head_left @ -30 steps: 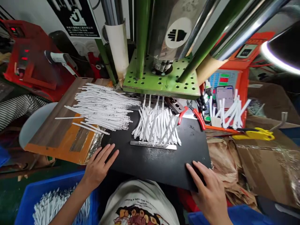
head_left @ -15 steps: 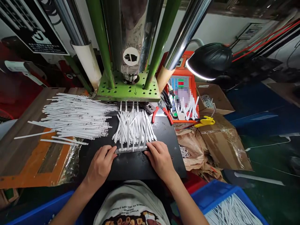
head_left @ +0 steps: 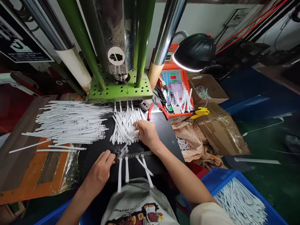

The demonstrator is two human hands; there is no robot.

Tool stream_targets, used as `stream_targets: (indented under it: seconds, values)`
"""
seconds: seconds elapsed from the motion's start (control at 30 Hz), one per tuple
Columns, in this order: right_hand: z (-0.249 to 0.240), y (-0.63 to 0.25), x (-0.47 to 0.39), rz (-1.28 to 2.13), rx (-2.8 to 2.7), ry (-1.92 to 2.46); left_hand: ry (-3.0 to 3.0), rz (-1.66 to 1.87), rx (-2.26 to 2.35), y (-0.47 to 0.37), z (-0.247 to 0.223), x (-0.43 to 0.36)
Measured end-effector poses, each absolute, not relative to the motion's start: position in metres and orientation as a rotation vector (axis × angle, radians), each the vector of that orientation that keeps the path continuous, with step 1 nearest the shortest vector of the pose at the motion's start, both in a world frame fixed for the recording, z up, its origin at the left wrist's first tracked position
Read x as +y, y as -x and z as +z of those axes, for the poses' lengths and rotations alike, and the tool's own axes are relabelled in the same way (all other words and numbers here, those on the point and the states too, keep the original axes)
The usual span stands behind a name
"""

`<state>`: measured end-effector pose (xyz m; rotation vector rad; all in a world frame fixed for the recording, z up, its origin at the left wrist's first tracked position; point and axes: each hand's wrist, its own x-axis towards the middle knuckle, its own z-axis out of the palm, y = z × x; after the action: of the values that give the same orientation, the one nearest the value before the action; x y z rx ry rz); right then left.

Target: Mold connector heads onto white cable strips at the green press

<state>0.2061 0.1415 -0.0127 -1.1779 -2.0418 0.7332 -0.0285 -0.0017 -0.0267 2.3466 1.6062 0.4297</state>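
In the head view, the left hand (head_left: 102, 168), below the middle of the frame, has its fingers closed on the left end of a thin bar (head_left: 133, 155). The bar lies crosswise at lower centre, low over the black counter (head_left: 166, 134), with white strips (head_left: 120, 173) reaching from it towards the bottom edge, two of them crossing. The right hand (head_left: 147, 132), near the centre, is bent over the right side of a heap of white strips (head_left: 124, 125); whether its fingers grip one cannot be told. A wider pile of strips (head_left: 70, 122) fills the middle left. Above the heap stands a green press plate (head_left: 122, 90), with red-handled pliers (head_left: 163, 111) just beside it. A blue bin (head_left: 219, 176) of strips sits at lower right.
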Motion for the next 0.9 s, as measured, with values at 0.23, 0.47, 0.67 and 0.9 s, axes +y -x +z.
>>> stream_targets:
  seconds: [0.23, 0.47, 0.67, 0.9]
  values:
    - [-0.031, -0.362, 0.114, 0.178, -1.484, 1.965, -2.377, 0.622, 1.607, 0.026, -0.038, -0.007]
    - [-0.026, -0.387, 0.067, 0.006, -1.894, 2.013, -2.329, 0.894, 1.554, 0.019, -0.01, -0.013]
    - [-0.017, -0.249, 0.04, 0.787, -2.084, 0.901, -2.304, 1.146, 1.144, -0.004, -0.005, 0.003]
    - [-0.002, -0.237, 0.058, 0.927, -1.904, 1.032, -1.835, 1.304, 1.416, -0.013, 0.001, 0.022]
